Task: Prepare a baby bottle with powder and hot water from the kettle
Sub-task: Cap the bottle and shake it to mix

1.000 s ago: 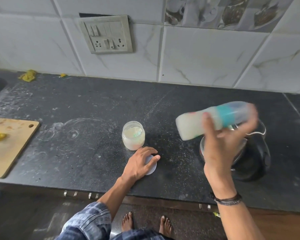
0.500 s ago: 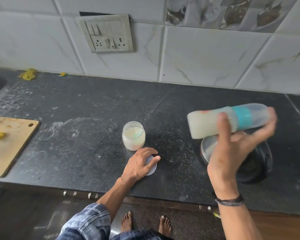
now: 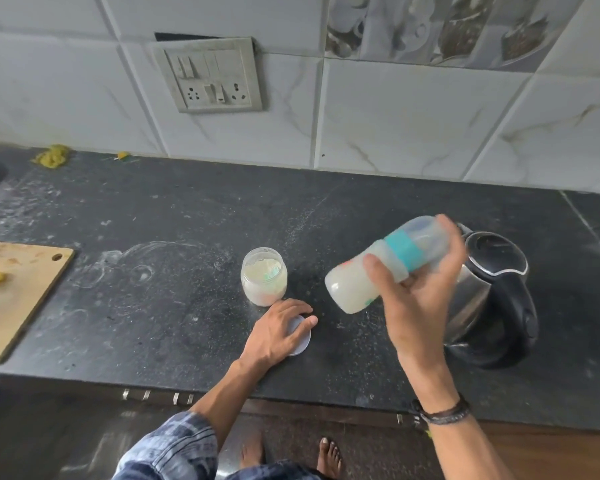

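The baby bottle (image 3: 368, 277) hangs tilted just left of the kettle (image 3: 492, 271), base low, clear cap high, milky white liquid below a teal collar. The right hand (image 3: 420, 306) curls its fingers round it. Further left, the left hand (image 3: 278, 330) rests loose-fingered on a round lid (image 3: 301, 339).

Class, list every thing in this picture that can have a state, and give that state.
baby bottle, capped, tilted, milky liquid inside, gripped by the right hand.
powder jar, open, upright, powder inside.
jar lid, off, flat on the counter under the left hand.
kettle, lid shut, upright.
wall socket, nothing plugged in.
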### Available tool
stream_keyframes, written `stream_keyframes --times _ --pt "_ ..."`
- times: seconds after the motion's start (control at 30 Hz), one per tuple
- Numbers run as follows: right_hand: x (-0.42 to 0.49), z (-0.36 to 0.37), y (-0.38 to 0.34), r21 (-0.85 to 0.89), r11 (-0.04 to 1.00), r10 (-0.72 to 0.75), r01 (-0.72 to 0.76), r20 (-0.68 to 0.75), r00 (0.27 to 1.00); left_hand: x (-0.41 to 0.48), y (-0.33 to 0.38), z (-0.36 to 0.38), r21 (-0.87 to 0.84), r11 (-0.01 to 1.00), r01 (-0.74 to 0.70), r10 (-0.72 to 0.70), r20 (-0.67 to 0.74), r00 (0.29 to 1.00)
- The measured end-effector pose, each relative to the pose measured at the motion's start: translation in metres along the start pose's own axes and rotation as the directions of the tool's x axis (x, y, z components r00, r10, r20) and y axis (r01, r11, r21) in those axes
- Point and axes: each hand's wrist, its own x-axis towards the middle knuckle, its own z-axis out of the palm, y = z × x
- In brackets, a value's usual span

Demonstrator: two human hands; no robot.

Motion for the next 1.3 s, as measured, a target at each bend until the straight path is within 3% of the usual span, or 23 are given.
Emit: stream_keyframes --times 0.07,0.13,0.17,0.27,0.4,0.57,0.73,0.83,0.87,1.03,1.13,1.17,1.3 --pt "0.002 -0.004 -0.003 0.014 0.994 -0.109 0.111 -0.114 0.988 0.001 0.002 0.0 0.002 1.0 0.0 0.0 0.005 1.0" --pt "0.006 -0.004 -0.001 0.003 0.991 -0.129 0.134 -0.246 0.961 0.001 0.002 -0.001 0.005 1.0 -0.001 0.001 0.0 1.0" --pt "0.008 -0.002 -0.001 -0.003 0.994 -0.105 0.107 -0.239 0.965 0.001 0.002 -0.001 0.005 1.0 -0.001 0.001 -0.003 1.0" --pt "0.006 0.002 -0.004 -0.008 1.0 0.027 -0.027 -0.003 1.0 0.0 0.0 -0.001 -0.005 1.0 -0.005 0.005 0.006 1.0" --pt "0.012 -0.008 -0.008 0.023 0.993 -0.104 0.112 -0.215 0.971 0.002 0.003 -0.001 -0.001 1.0 -0.002 0.002 0.012 1.0" --pt "0.011 -0.007 -0.01 -0.04 0.998 -0.038 0.038 -0.007 0.999 0.0 0.002 -0.001 0.004 1.0 -0.007 0.007 0.007 1.0" --pt "0.013 -0.008 -0.01 0.002 0.991 -0.133 0.137 -0.23 0.964 0.002 0.005 0.0 0.002 1.0 0.016 -0.016 0.012 1.0" --pt "0.008 -0.004 -0.005 -0.063 0.997 -0.035 0.036 0.017 0.999 0.001 0.003 0.0 -0.001 1.0 0.015 -0.015 0.016 1.0" --pt "0.006 -0.005 -0.005 -0.047 0.998 -0.039 0.04 0.031 0.999 0.001 0.003 0.0 -0.001 1.0 0.012 -0.012 0.018 1.0" --pt "0.01 -0.012 -0.003 -0.067 0.975 -0.223 0.214 -0.186 0.957 0.002 0.005 0.0 0.003 1.0 0.017 -0.017 0.01 1.0" --pt "0.008 -0.009 -0.001 -0.079 0.995 -0.062 0.063 0.007 0.998 0.0 0.001 0.001 -0.007 1.0 0.011 -0.011 -0.003 1.0" --pt "0.007 -0.01 -0.001 -0.063 0.997 -0.041 0.042 0.013 0.999 0.0 0.001 0.0 -0.008 1.0 0.011 -0.011 0.0 1.0" --pt "0.014 -0.014 -0.001 -0.027 0.99 -0.144 0.142 -0.236 0.961 0.002 0.005 0.0 -0.001 1.0 0.018 -0.018 0.01 1.0"
